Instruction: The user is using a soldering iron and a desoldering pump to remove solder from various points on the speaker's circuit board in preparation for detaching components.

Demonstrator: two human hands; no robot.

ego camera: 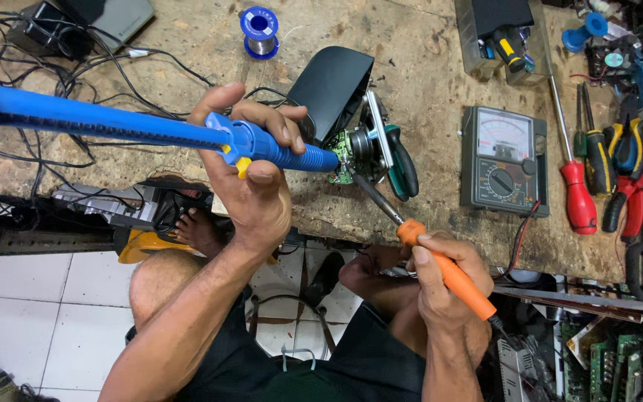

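A grey analog multimeter (504,160), red-handled screwdriver (579,195) and blue solder spool (260,31) lie on the worn workbench (426,112).

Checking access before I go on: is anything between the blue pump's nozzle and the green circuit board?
Nothing visible: the blue plastic desoldering pump reaches the green circuit board directly, and the orange-handled soldering iron comes from below.

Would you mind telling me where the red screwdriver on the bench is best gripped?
Grip the red screwdriver by its fat red handle, coming from above. It lies flat on the bench with the thin shaft pointing away; the meter lies to its left and other tools to its right, so the sides are cramped.
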